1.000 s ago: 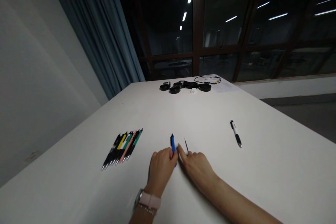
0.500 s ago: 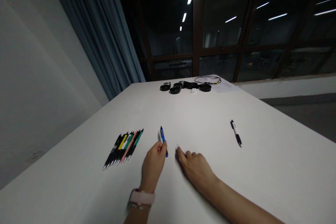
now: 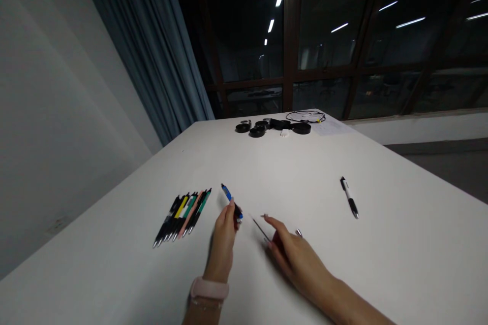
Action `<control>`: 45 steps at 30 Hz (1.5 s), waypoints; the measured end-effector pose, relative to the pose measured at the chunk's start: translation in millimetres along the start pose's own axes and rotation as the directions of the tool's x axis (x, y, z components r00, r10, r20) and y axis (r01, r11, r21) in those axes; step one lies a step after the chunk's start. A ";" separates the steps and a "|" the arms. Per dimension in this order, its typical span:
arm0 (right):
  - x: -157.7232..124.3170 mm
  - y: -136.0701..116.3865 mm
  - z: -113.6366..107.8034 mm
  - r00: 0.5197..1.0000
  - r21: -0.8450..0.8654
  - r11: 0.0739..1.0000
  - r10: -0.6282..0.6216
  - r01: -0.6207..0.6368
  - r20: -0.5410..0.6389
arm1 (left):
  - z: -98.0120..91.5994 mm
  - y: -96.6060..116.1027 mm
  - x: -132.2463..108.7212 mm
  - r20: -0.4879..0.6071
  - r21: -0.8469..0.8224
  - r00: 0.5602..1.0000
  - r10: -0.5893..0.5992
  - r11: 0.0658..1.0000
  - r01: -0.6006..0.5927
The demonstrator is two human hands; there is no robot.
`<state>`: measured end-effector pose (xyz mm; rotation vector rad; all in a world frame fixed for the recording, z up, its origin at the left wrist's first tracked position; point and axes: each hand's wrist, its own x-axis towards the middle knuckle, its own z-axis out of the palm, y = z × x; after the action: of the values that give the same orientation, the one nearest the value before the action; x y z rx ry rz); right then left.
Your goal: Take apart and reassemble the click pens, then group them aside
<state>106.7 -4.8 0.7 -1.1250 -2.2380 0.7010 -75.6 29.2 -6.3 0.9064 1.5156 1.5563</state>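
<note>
My left hand [image 3: 223,244] is closed round a blue pen body [image 3: 230,198], lifted a little off the white table [image 3: 400,244] and tilted up to the left. My right hand [image 3: 295,256] pinches a thin dark pen refill [image 3: 259,227] that points toward the blue pen; a small silvery part [image 3: 298,233] shows by its knuckles. A watch with a pink strap [image 3: 209,289] is on my left wrist. To the left of my left hand lies a neat row of several pens [image 3: 185,213].
A single white and black pen [image 3: 349,197] lies to the right. At the table's far end are black round items, a small white piece and a cable [image 3: 280,125]. A blue curtain [image 3: 152,51] and dark windows stand behind; a wall runs along the left.
My left hand has lifted the blue pen off the table and carried it left. My right hand has picked up the thin refill and drawn back toward me.
</note>
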 end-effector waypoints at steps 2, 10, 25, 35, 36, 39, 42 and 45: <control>-8.1 4.6 2.5 0.998 0.128 0.992 0.007 0.000 -0.060 | 0.8 -2.4 -0.9 0.005 -0.015 1.000 -0.014 1.000 0.014; -11.4 6.1 5.0 0.996 0.239 0.971 -0.003 0.024 -0.087 | 5.1 -6.3 -2.1 0.055 -0.001 0.998 -0.003 1.000 0.003; -10.1 1.4 -2.3 0.991 0.289 0.952 0.117 -0.096 -0.057 | 13.0 -6.2 -7.7 0.119 0.070 0.993 -0.005 0.998 -0.003; 6.2 15.3 -6.0 0.898 0.786 0.600 0.415 -0.147 -0.148 | 33.5 -7.5 -24.9 0.308 0.031 0.947 -0.089 0.996 0.084; 7.1 16.5 -7.0 0.890 0.804 0.579 0.427 -0.135 -0.158 | 34.8 -10.2 -26.1 0.328 0.010 0.938 -0.111 0.993 0.114; 7.9 18.4 -11.2 0.857 0.826 0.560 0.456 -0.067 -0.240 | 37.1 -15.0 -30.0 0.388 -0.002 0.909 -0.155 0.986 0.169; 7.6 18.5 -16.3 0.837 0.816 0.577 0.464 -0.037 -0.290 | 37.7 -12.2 -33.1 0.435 0.020 0.887 -0.154 0.987 0.162; 7.4 17.1 -19.4 0.855 0.809 0.585 0.443 -0.048 -0.270 | 39.2 -7.7 -33.2 0.476 0.011 0.864 -0.164 0.983 0.181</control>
<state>125.2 14.3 5.2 -0.9911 -1.1322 1.2360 -25.4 17.4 -11.7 1.0140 1.1738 1.1187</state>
